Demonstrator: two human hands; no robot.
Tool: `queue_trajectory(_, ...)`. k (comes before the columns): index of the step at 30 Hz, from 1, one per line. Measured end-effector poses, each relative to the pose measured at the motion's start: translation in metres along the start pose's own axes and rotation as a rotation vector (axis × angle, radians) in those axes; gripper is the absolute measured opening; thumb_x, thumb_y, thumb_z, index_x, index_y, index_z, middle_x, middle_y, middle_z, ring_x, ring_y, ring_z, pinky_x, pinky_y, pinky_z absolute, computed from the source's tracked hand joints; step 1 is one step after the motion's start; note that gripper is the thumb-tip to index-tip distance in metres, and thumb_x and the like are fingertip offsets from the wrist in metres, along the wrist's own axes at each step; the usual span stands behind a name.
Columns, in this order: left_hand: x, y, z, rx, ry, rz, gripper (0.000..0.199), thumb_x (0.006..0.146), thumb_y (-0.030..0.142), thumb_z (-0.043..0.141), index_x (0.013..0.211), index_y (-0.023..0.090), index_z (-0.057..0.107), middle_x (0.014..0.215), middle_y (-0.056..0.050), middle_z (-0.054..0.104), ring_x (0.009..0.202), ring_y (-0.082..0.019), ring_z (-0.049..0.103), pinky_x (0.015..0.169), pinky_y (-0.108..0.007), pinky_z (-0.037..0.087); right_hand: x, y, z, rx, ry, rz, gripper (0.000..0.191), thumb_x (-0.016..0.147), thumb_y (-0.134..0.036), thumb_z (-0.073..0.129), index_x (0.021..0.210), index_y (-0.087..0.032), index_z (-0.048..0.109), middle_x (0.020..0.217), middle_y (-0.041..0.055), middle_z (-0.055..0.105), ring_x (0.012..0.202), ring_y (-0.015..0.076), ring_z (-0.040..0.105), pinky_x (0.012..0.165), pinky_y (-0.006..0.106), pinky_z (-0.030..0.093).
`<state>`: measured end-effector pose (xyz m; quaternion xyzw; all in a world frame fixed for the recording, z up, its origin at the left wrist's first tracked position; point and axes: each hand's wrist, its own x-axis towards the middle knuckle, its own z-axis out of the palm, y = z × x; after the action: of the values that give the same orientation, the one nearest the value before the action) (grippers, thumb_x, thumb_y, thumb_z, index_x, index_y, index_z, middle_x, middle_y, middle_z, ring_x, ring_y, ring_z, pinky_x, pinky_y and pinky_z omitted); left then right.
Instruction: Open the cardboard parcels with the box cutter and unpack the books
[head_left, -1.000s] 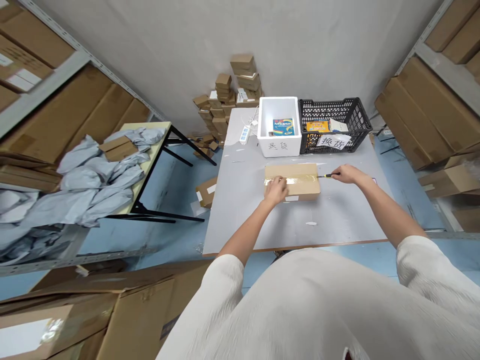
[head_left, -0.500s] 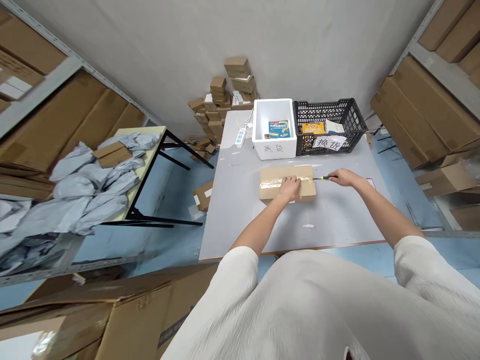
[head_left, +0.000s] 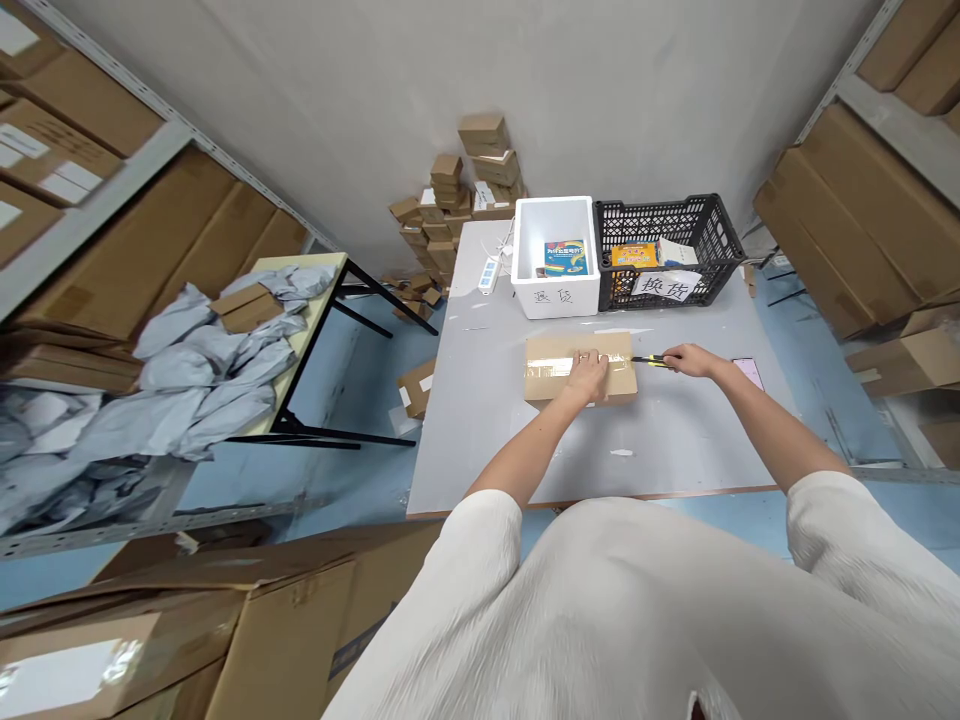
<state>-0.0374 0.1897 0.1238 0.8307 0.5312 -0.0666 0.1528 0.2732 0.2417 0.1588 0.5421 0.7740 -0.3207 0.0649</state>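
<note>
A taped cardboard box [head_left: 544,378] lies flat on the grey table [head_left: 480,440], with a shiny strip of clear tape along its top. My left hand [head_left: 589,375] rests on top of the box, fingers spread over the tape. In my closed right hand [head_left: 691,360] is a yellow and black box cutter [head_left: 654,360]. Its thin tip points left and meets the box's right end at the tape line. Whether the blade is inside the seam cannot be made out.
Behind the box stand a white foam bin [head_left: 555,303] and a black plastic crate [head_left: 724,245], both holding books. A phone [head_left: 748,373] lies at right, a power strip [head_left: 489,274] at back left. Grey parcels [head_left: 180,360] cover a side table; cartons [head_left: 487,160] are stacked by the wall.
The box cutter, at the box's right end in both frames, now looks slightly differently angled. My left hand stays on the box. The whole view has shifted a little, showing more of the phone.
</note>
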Motion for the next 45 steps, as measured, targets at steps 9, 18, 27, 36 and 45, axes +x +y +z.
queue_trajectory(9, -0.008, 0.002, -0.004, -0.018, 0.014, -0.018, 0.092, 0.075, 0.04, 0.1, 0.152, 0.02, 0.052, 0.151, -0.022, 0.055, 0.141, -0.042, 0.059, 0.134, -0.057, 0.017, -0.012, 0.005, 0.03, 0.403, -0.066, 0.089, 0.043, 0.1, -0.062, 0.058, 0.089, -0.022, 0.072, 0.084, 0.0063, 0.078, 0.075, 0.02, 0.068, 0.066, 0.027, 0.051)
queue_trajectory(18, -0.012, 0.001, -0.004, -0.002, 0.018, -0.022, 0.088, 0.077, 0.041, 0.099, 0.149, 0.024, 0.053, 0.148, -0.018, 0.056, 0.132, -0.039, 0.064, 0.131, -0.054, 0.023, -0.016, -0.01, 0.043, 0.546, -0.055, 0.094, 0.049, 0.101, -0.068, 0.059, 0.084, -0.022, 0.066, 0.08, 0.0071, 0.078, 0.074, 0.0198, 0.071, 0.065, 0.027, 0.054)
queue_trajectory(27, -0.014, 0.0, -0.004, -0.006, 0.039, -0.021, 0.086, 0.08, 0.041, 0.097, 0.15, 0.023, 0.052, 0.149, -0.019, 0.057, 0.134, -0.038, 0.063, 0.131, -0.053, 0.024, -0.033, -0.011, 0.043, 0.572, -0.153, 0.112, 0.046, 0.1, -0.066, 0.064, 0.086, -0.021, 0.068, 0.086, 0.0083, 0.08, 0.076, 0.02, 0.073, 0.062, 0.027, 0.053)
queue_trajectory(36, -0.019, -0.003, -0.005, -0.193, 0.126, -0.049, 0.078, 0.099, 0.045, 0.072, 0.168, 0.022, 0.042, 0.159, -0.019, 0.052, 0.141, -0.038, 0.058, 0.125, -0.047, 0.038, -0.05, 0.006, 0.043, 0.632, 0.103, 0.095, 0.047, 0.106, -0.064, 0.058, 0.104, -0.019, 0.069, 0.108, 0.0145, 0.084, 0.081, 0.0202, 0.073, 0.063, 0.026, 0.053)
queue_trajectory(45, 0.0, -0.004, -0.009, -0.207, 0.242, -0.245, 0.054, 0.108, 0.028, 0.048, 0.161, 0.02, 0.051, 0.173, -0.019, 0.045, 0.161, -0.035, 0.042, 0.134, -0.052, 0.031, -0.043, -0.014, 0.046, 0.176, 0.328, -0.075, 0.04, 0.105, -0.046, 0.061, 0.134, -0.028, 0.082, 0.13, 0.0085, 0.082, 0.117, 0.0322, 0.075, 0.106, 0.045, 0.058)
